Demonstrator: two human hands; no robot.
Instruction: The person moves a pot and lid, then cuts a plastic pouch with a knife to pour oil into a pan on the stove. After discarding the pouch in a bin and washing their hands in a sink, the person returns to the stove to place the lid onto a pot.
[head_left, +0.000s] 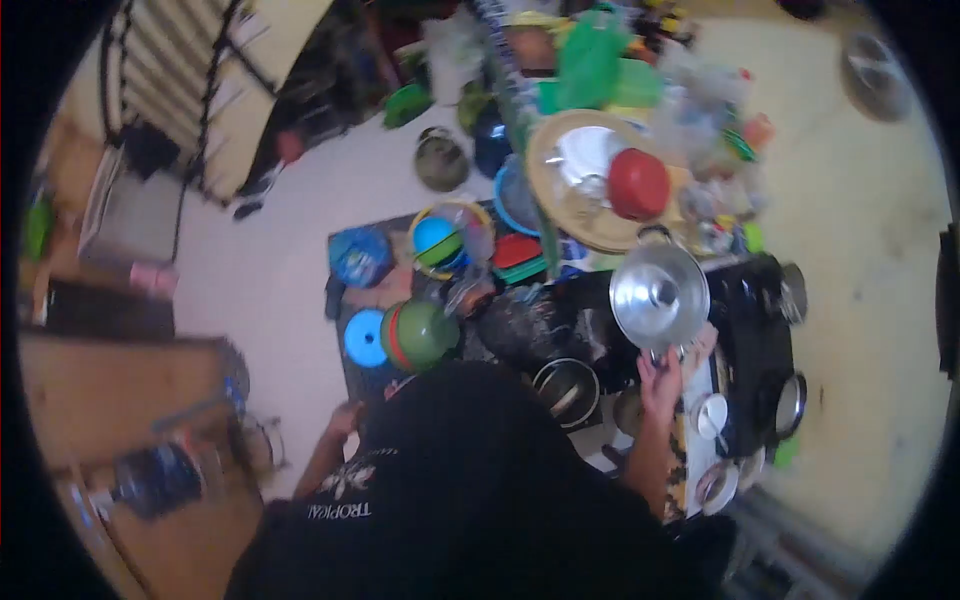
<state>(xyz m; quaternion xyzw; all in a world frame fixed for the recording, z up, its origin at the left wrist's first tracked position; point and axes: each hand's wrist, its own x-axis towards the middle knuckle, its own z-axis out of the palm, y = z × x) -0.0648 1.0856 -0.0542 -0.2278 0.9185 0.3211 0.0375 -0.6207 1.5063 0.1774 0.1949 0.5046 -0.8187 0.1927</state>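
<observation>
My right hand (658, 380) grips the near handle of a shiny metal pot (662, 295), whose open top faces up. Near the left side of my black shirt is my left hand (345, 420), blurred and partly hidden, so its fingers cannot be made out. Closest to it are stacked green bowls (428, 333) with an orange-red rim and a round blue lid (366, 338). Below the metal pot, toward my body, sits another round pot (566, 392) with something light inside. A small white bowl (711, 416) with a spoon stands right of my right forearm.
A large tan tray (552, 205) bears a red bowl (639, 184) beyond the metal pot. Green plastic bags (590, 60) lie farther back. Colourful basins (437, 240) stand left of centre. A dark pan (790, 403) is at the right edge, and a water bottle (155, 480) lies far left.
</observation>
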